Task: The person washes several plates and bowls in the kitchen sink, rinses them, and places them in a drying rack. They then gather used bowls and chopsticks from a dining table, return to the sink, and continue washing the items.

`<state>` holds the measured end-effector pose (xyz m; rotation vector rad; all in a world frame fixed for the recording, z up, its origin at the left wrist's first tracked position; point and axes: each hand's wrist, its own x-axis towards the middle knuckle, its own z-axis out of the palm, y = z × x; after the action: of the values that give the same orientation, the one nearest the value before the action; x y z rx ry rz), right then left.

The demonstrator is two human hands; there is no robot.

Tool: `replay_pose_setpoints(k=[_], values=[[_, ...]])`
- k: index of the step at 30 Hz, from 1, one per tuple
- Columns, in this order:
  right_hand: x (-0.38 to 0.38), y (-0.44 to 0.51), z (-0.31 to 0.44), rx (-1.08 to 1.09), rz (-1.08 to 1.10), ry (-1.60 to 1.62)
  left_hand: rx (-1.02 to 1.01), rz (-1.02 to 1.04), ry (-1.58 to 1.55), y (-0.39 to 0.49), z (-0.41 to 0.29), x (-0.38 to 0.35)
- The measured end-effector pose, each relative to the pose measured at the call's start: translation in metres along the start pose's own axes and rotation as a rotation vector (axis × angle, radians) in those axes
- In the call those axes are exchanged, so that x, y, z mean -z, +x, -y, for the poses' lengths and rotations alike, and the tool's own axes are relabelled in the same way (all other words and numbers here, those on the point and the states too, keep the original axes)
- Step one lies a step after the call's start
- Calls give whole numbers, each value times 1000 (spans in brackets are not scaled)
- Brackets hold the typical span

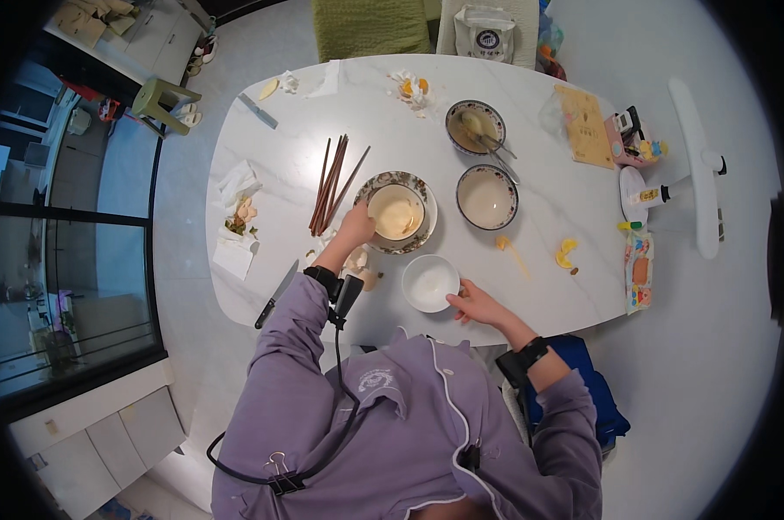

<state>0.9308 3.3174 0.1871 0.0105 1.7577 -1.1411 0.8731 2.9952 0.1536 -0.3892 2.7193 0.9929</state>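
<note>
My left hand (358,226) grips the left rim of a cream bowl (397,211) with some pale liquid in it. That bowl sits in or over a wider floral-patterned bowl (428,184). Nearer to me, my right hand (473,302) holds the right edge of a small white bowl (430,284) between thumb and fingers. A patterned bowl (487,197) with a dark rim stands to the right of the cream one. Behind it, another patterned bowl (475,123) contains cloudy liquid and metal spoons. Dark wooden chopsticks (332,188) lie in a loose bundle left of my left hand.
A black-handled knife (276,296) lies at the near left, a closed-looking grey-blue one (258,111) at the far left. Crumpled tissues (239,182), eggshells (356,260) and orange peel (566,253) lie about. A wooden board (585,127) and a wipes pack (639,272) are at right.
</note>
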Motion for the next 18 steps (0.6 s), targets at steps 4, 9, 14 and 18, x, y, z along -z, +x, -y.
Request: replay_pose_setpoints(k=[4,9,14,18], values=[[-26,27,-14,78,-134,144,17,50,-21,-2,-2,-1],[-25,22,4,77,-215,36,-85,-317,-123,-14,7,28],[-4,-3,62,111,-145,-4,62,-389,162,-7,44,70],[-2,15,103,235,-236,-9,51,-401,141,3,49,65]])
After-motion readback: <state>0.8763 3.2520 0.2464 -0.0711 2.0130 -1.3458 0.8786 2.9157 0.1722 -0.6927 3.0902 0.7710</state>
